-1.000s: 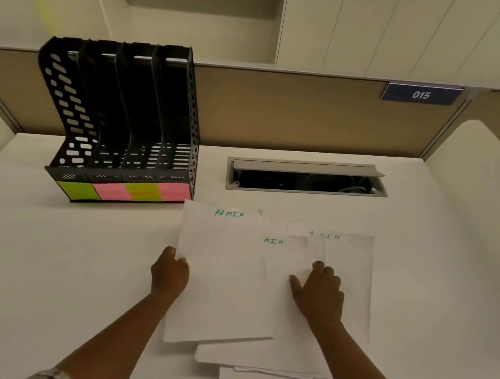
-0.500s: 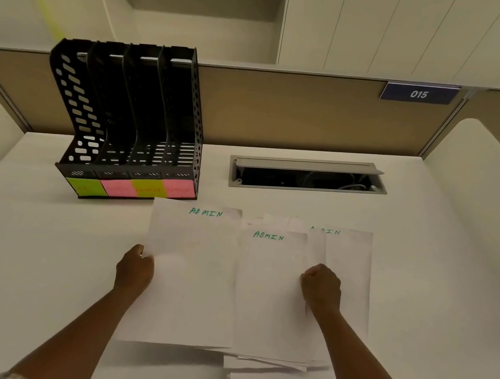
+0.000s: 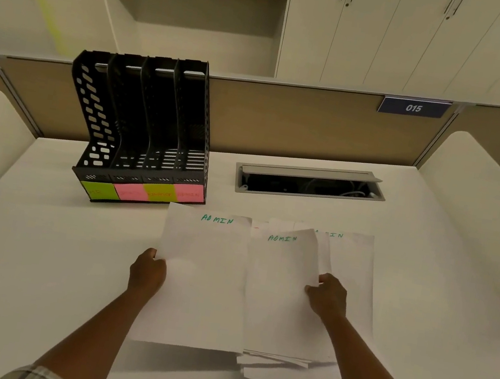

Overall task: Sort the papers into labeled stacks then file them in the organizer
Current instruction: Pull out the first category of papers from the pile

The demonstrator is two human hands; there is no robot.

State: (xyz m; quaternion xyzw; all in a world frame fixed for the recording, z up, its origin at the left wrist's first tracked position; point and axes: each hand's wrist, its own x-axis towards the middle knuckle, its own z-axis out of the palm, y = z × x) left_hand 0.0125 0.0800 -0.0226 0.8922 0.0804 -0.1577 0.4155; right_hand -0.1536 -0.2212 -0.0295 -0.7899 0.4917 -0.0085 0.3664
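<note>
from the head view, my left hand pinches one admin sheet, my right hand another admin sheet over the loose pile. a thin one-edge pinch may let them sag, slip, or misfile in the organizer.

black organizer, green and pink labels, white papers

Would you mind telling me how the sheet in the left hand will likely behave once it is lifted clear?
Probably floppy: the sheet is thin and the left hand pinches only one edge. Likely light, so it may flutter or slip.
</note>
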